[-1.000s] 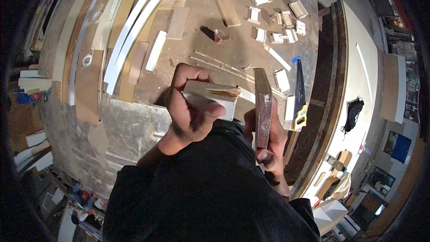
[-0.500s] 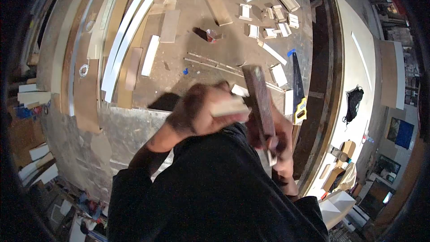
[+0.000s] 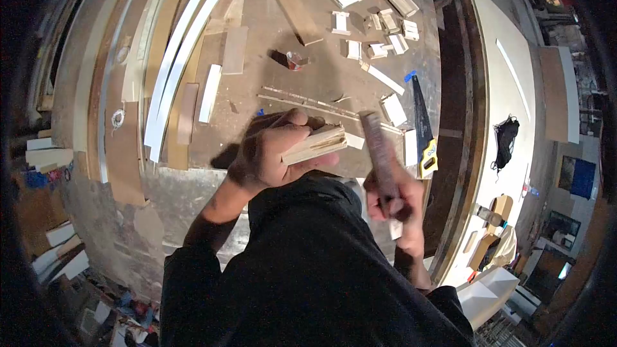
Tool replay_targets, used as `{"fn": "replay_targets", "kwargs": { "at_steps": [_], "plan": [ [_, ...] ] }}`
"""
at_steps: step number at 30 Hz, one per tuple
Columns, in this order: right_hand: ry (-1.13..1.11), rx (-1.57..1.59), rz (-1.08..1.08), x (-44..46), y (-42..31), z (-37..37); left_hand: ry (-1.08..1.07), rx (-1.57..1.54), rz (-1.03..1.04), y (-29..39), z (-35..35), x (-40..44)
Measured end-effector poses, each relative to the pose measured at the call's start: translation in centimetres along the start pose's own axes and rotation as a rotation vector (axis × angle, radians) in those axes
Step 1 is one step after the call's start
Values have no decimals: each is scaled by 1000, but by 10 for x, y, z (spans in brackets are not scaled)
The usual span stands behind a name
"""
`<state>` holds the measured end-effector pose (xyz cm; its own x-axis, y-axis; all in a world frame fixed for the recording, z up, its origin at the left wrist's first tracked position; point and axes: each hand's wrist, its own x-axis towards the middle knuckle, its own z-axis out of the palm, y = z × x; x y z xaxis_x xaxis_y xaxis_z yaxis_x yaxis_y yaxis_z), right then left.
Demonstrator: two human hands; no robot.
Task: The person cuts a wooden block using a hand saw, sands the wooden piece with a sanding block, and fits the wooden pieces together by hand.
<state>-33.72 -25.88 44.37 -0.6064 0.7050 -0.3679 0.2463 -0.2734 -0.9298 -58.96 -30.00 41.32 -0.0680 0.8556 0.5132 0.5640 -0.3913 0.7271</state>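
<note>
Gripped in my left hand (image 3: 258, 154) is a small pale wooden block (image 3: 315, 144), its rough, grooved end facing right. My fingers wrap behind it and the thumb lies along its top. My right hand (image 3: 406, 196) is closed round the lower part of a long, flat reddish-brown bar (image 3: 379, 151), blurred by motion, whose exact kind I cannot make out. A pale tip pokes out below that fist. The bar stands a little to the right of the block, apart from it. Both hands are above the near edge of the workbench (image 3: 238, 115), in front of my dark shirt.
Several small wooden pieces (image 3: 387, 22) lie at the back right of the bench. A handsaw (image 3: 421, 122) with a yellow handle rests at its right edge. Long white strips (image 3: 177, 71) and boards cover the left. A plastic cup (image 3: 294, 60) stands mid-bench.
The bar in my right hand has moved right and slightly down, away from the block. My left hand has turned the block so its grooved end shows more clearly.
</note>
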Motion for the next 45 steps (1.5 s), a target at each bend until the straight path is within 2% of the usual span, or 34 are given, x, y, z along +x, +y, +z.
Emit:
{"fn": "replay_targets", "kwargs": {
  "at_steps": [3, 6, 8, 10, 13, 14, 19, 21, 23, 25, 27, 28, 35, 37, 38, 39, 40, 42, 43, 45],
  "plan": [
    [102, 121, 9, -2, -4, 7, 13, 99, 82, -7, -4, -6],
    [73, 108, -10, -6, -2, 13, 56, 62, 108, -4, -3, -2],
    [7, 84, -130, -3, 3, 15, 46, 55, 107, -2, -2, -3],
    [-19, 76, -184, 4, -2, 19, -36, 102, 137, 0, 0, -10],
    [-113, 47, -103, 16, -21, 15, -150, 78, 4, -4, -8, -10],
    [-149, 31, -93, 17, -20, 11, -122, -9, 56, -12, -11, -12],
    [-293, -75, -104, 28, -29, 1, -180, -46, 261, -19, -8, -11],
    [-357, -118, -95, 29, -28, -9, -139, -44, 238, -30, -18, -11],
    [-348, -80, -62, 21, -21, -15, 51, -160, -182, -12, -27, 2],
    [-285, 84, 6, 14, -7, -11, 62, -106, -143, -14, -35, 2],
    [-226, 123, -20, 13, -8, -8, 50, -91, -82, -18, -36, -2],
    [-200, 113, -53, 14, -10, -5, 40, -84, -20, -19, -36, -4],
    [-170, -72, -230, 28, -16, 22, -2, -207, 14, -20, -38, -13],
    [-200, -151, -247, 30, -20, 23, -220, 24, -34, -19, -43, -20],
    [-220, -173, -244, 30, -20, 19, -256, -29, 142, -30, -47, -16],
    [-238, -183, -237, 29, -20, 11, -261, -33, 145, -30, -41, -20],
    [-249, -178, -229, 29, -18, 1, 19, -338, -111, -30, -29, -25],
    [-198, -92, -245, 23, -11, -14, 182, -492, -363, -52, -36, -33],
    [-167, -36, -264, 21, -10, -17, 188, -487, -361, -52, -38, -37],
    [-105, 50, -304, 23, -6, -14, 79, -870, -493, -48, -38, -41]
  ]
}}
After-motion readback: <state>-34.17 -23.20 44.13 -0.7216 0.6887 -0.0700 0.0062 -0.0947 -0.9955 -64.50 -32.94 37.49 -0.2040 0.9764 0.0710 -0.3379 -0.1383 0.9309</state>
